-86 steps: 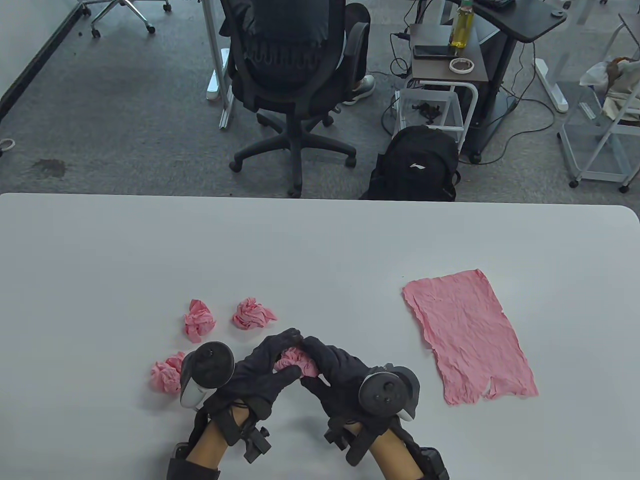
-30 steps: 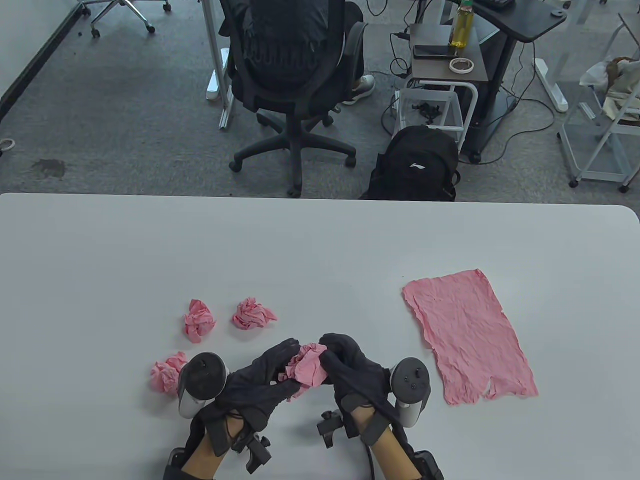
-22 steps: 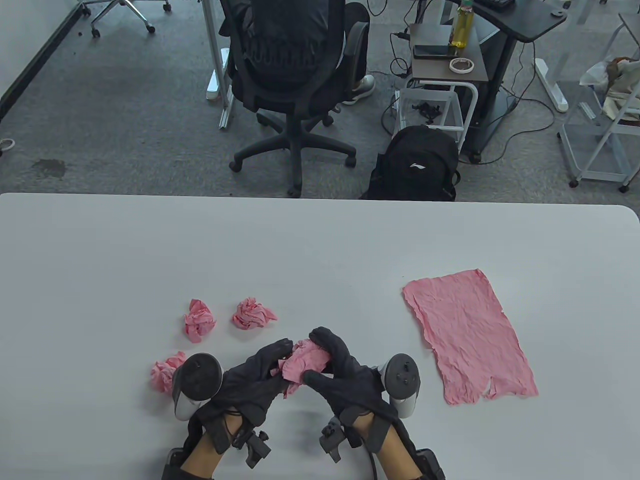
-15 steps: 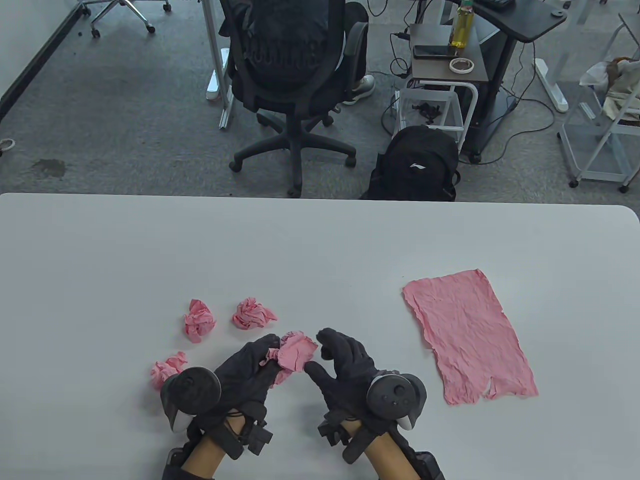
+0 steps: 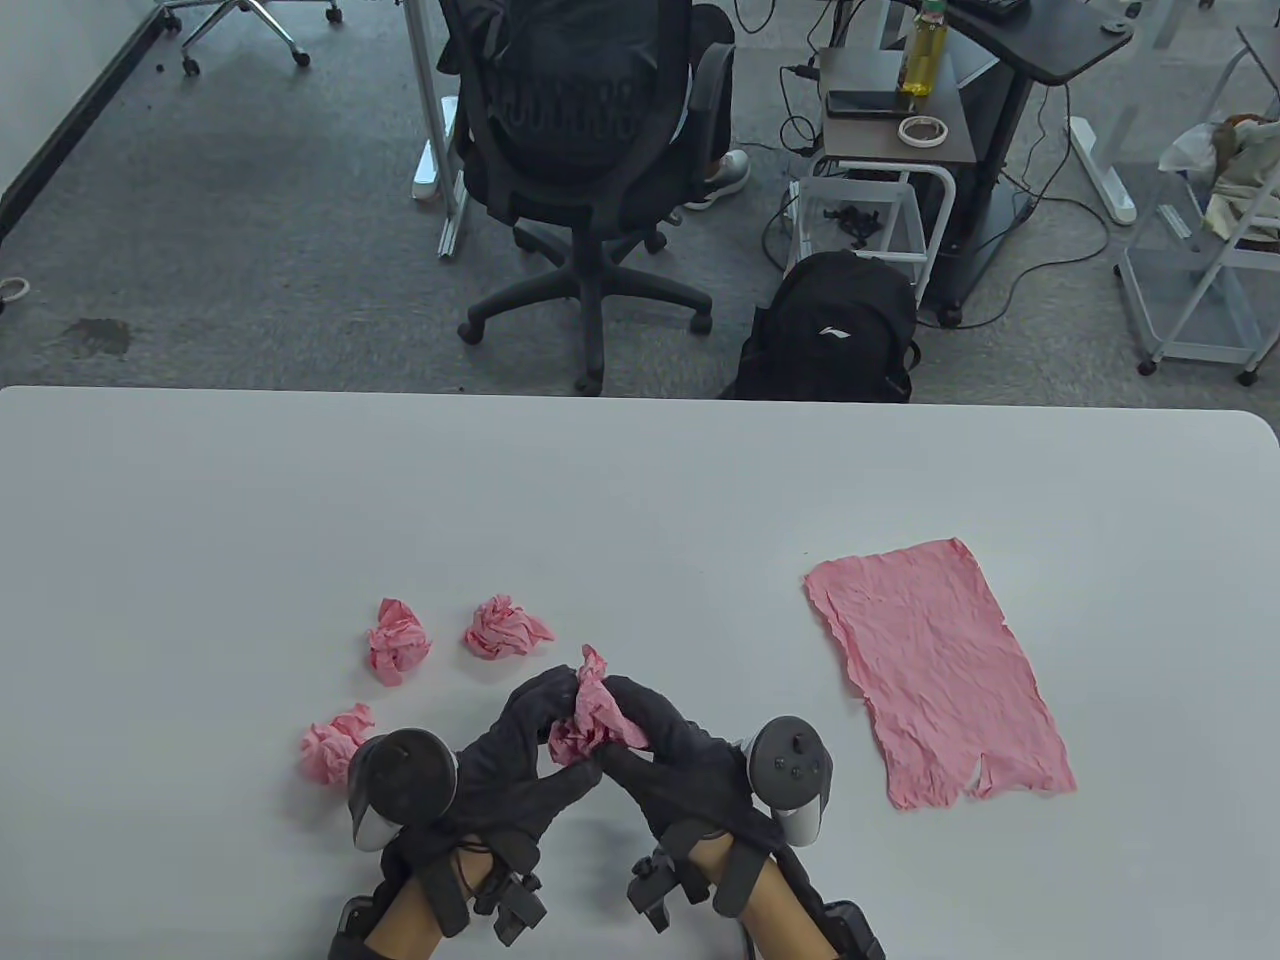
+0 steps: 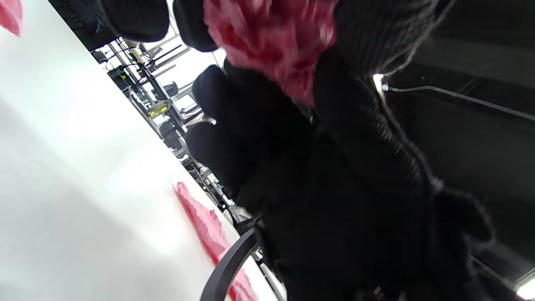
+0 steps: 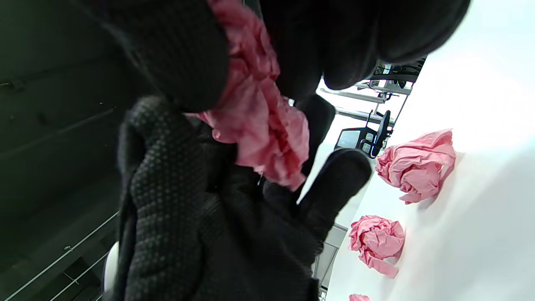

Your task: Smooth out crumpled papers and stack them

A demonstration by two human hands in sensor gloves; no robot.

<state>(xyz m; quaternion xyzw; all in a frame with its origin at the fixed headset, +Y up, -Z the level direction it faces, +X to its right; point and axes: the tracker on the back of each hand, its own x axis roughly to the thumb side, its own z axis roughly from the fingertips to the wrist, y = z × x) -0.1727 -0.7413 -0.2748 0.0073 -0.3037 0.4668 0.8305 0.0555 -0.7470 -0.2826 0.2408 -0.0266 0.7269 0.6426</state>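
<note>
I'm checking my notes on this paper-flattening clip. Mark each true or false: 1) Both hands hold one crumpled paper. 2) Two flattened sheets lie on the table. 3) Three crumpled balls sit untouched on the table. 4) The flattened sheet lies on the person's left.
1) True: the left hand and right hand both grip the crumpled paper.
2) False: only one flattened sheet shows.
3) True: three crumpled balls.
4) False: it lies on the right.

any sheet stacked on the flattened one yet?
No: in the table view the flattened pink sheet lies alone, nothing on top, while both hands grip a crumpled paper.
</note>
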